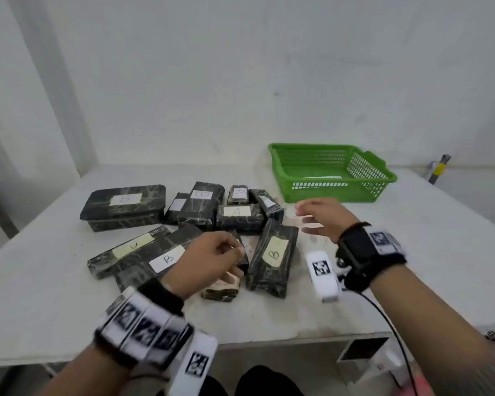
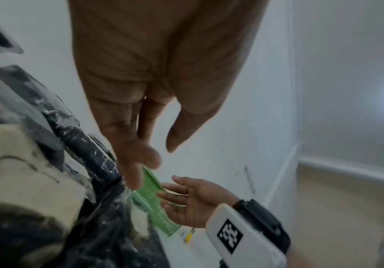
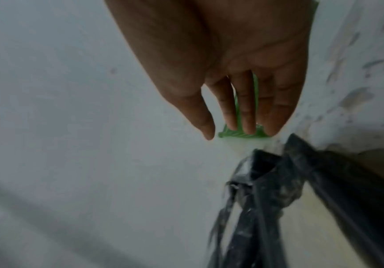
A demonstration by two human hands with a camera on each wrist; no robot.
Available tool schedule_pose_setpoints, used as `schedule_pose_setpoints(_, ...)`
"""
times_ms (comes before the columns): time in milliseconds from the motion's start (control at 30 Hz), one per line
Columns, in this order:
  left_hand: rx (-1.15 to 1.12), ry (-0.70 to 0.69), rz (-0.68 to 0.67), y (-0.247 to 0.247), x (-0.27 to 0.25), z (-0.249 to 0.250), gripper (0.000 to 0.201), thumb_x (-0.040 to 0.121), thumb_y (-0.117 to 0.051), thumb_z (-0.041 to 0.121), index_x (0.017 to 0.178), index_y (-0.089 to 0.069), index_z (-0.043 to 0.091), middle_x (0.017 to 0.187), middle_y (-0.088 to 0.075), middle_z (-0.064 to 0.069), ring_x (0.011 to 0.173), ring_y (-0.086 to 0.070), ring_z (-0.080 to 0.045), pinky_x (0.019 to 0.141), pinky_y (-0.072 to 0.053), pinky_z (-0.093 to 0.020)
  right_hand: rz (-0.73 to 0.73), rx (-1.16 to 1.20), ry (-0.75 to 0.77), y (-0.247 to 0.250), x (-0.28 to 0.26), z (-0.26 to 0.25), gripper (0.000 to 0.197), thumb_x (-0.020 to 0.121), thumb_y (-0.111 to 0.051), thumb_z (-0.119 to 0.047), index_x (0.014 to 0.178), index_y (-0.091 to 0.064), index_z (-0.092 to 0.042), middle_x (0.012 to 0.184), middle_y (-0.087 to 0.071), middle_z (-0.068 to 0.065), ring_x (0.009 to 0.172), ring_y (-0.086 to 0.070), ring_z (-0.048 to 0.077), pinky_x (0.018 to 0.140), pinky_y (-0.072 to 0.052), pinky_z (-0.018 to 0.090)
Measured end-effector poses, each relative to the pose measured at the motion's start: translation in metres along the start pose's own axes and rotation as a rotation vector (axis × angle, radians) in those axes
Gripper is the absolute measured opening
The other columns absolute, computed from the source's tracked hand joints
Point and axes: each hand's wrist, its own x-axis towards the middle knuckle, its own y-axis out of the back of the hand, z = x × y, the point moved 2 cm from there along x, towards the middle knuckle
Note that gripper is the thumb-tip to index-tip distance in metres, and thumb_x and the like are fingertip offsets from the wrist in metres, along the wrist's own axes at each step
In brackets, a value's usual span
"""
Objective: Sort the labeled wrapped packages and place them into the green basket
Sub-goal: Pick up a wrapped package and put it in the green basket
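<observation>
Several black wrapped packages with white labels lie in a cluster on the white table (image 1: 412, 252). Among them are a large box marked B (image 1: 123, 207), a package marked A (image 1: 239, 217) and a long one marked B (image 1: 273, 258). My left hand (image 1: 235, 252) hovers with loosely bent fingers over a small package (image 1: 220, 291) at the front; in the left wrist view the left hand (image 2: 154, 163) holds nothing. My right hand (image 1: 312, 218) floats flat and empty between the cluster and the green basket (image 1: 326, 191). The right hand (image 3: 228, 133) has straight fingers.
The green basket (image 2: 154, 204) stands at the back right near the wall, with something pale on its floor. A tool with a yellow band (image 1: 439, 168) leans at the far right. The table's front edge runs just below my wrists.
</observation>
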Motion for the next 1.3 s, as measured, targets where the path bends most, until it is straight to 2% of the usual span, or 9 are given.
schedule_pose_setpoints(133,0.242,0.115,-0.032,-0.012,0.037,-0.001,0.022,0.096,-0.061,0.016,0.104,-0.062,-0.004,0.08,-0.072,-0.018,0.056,-0.069,-0.011,0.047,-0.05,-0.018,0.017,-0.156,-0.191,-0.004,0.031,0.017,0.033,0.089,-0.071,-0.02,0.112,-0.058,-0.001,0.111,-0.06,0.015,0.092,-0.059,0.025,0.077,-0.057,0.038)
schedule_pose_setpoints(267,0.338,0.136,-0.124,-0.022,0.051,-0.003,0.031,0.09,-0.072,0.019,0.09,-0.069,-0.011,0.076,-0.073,-0.022,0.047,-0.065,-0.007,0.043,-0.046,-0.017,-0.062,-0.127,-0.205,-0.013,0.041,0.032,0.009,0.086,-0.071,-0.004,0.083,-0.064,0.002,0.085,-0.066,0.016,0.07,-0.065,0.026,0.071,-0.061,0.038)
schedule_pose_setpoints(400,0.397,0.128,-0.175,-0.028,0.057,-0.002,0.021,0.082,-0.079,0.015,0.084,-0.069,-0.002,0.067,-0.069,-0.012,0.041,-0.059,-0.002,0.047,-0.047,-0.014,-0.085,-0.142,-0.169,-0.013,0.047,0.035,0.011,0.08,-0.075,0.003,0.076,-0.065,0.004,0.082,-0.068,0.016,0.081,-0.067,0.029,0.085,-0.058,0.041)
schedule_pose_setpoints(533,0.344,0.079,-0.106,-0.02,0.059,0.003,0.02,0.079,-0.081,0.01,0.088,-0.071,-0.004,0.063,-0.067,-0.009,0.039,-0.054,-0.001,0.044,-0.043,-0.013,-0.094,0.022,-0.176,-0.003,0.042,0.031,0.013,0.083,-0.067,0.009,0.073,-0.063,0.003,0.07,-0.07,0.012,0.072,-0.066,0.023,0.067,-0.06,0.028)
schedule_pose_setpoints(733,0.066,-0.034,0.041,0.01,0.056,0.014,0.003,0.079,-0.079,0.008,0.08,-0.077,0.007,0.075,-0.075,-0.013,0.066,-0.064,-0.015,0.067,-0.051,-0.023,-0.102,0.286,-0.096,0.006,0.029,0.013,0.016,0.09,-0.061,0.002,0.076,-0.057,-0.004,0.08,-0.065,0.011,0.073,-0.062,0.017,0.06,-0.057,0.019)
schedule_pose_setpoints(933,-0.272,-0.168,0.34,0.033,0.051,0.028,0.014,0.087,-0.071,0.022,0.094,-0.074,0.011,0.084,-0.069,-0.004,0.075,-0.063,-0.012,0.057,-0.05,-0.018,-0.019,0.575,0.101,-0.001,0.008,-0.014,0.02,0.092,-0.06,-0.002,0.073,-0.054,-0.006,0.07,-0.07,0.007,0.071,-0.066,0.013,0.063,-0.057,0.019)
schedule_pose_setpoints(1067,-0.424,-0.212,0.409,0.038,0.043,0.03,0.044,0.082,-0.07,0.056,0.117,-0.061,0.031,0.114,-0.068,-0.002,0.109,-0.065,-0.019,0.093,-0.053,-0.04,0.08,0.706,0.229,-0.016,-0.009,-0.027,0.026,0.093,-0.059,-0.004,0.069,-0.051,-0.01,0.065,-0.068,0.002,0.062,-0.065,0.007,0.06,-0.054,0.017)
schedule_pose_setpoints(1167,-0.657,-0.28,0.281,0.035,0.034,0.037,0.048,0.087,-0.061,0.044,0.133,-0.05,0.036,0.119,-0.069,0.005,0.114,-0.065,-0.021,0.09,-0.057,-0.049,0.138,0.696,0.321,-0.03,-0.023,-0.032,0.026,0.092,-0.062,-0.004,0.069,-0.051,-0.011,0.071,-0.066,0.005,0.067,-0.065,0.012,0.064,-0.055,0.02)
schedule_pose_setpoints(1300,-0.62,-0.382,0.361,0.038,0.022,0.044,0.041,0.092,-0.055,0.031,0.133,-0.051,0.038,0.125,-0.063,-0.005,0.108,-0.068,-0.026,0.082,-0.059,-0.048,0.119,0.64,0.393,-0.043,-0.04,-0.039,0.024,0.09,-0.065,-0.007,0.07,-0.051,-0.012,0.083,-0.061,0.012,0.078,-0.06,0.02,0.071,-0.053,0.026)
